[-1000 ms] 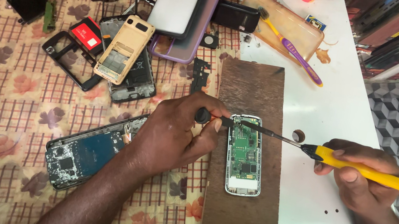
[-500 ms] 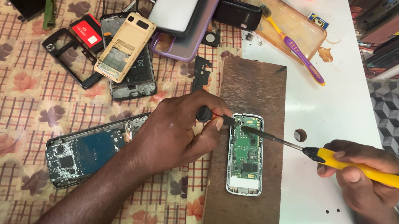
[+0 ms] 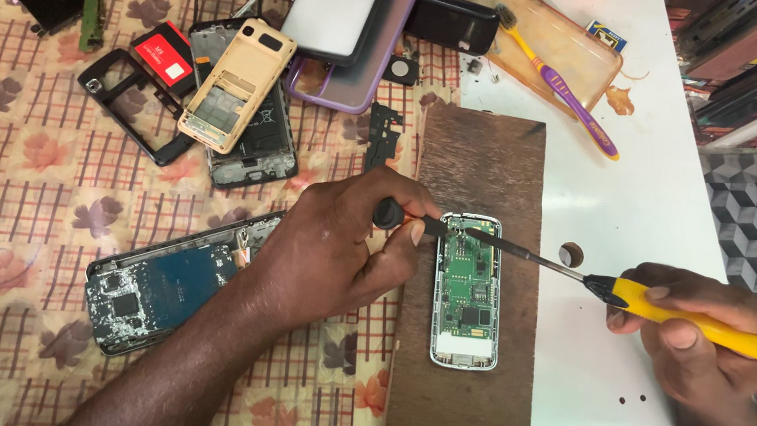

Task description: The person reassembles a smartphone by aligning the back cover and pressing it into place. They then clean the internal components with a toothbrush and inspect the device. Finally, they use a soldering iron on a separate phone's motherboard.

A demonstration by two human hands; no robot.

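A small opened phone with a green circuit board (image 3: 468, 291) lies on a brown wooden board (image 3: 490, 170). My left hand (image 3: 343, 248) rests beside the phone's left edge and grips a thin tool with a black knob (image 3: 389, 213) whose tip reaches the phone's top corner. My right hand (image 3: 695, 337) holds a yellow-handled soldering iron (image 3: 724, 335); its dark metal shaft (image 3: 519, 254) stretches left to the top of the circuit board.
A larger opened phone (image 3: 160, 285) lies left of my left hand on the patterned cloth. Phone shells, frames and cases (image 3: 242, 85) crowd the upper left. A purple toothbrush (image 3: 569, 96) lies on a tan tray at the back. The white table (image 3: 632, 213) ends at right.
The soldering iron's tip has slid slightly left along the top of the circuit board. My left hand stays put with its tool.
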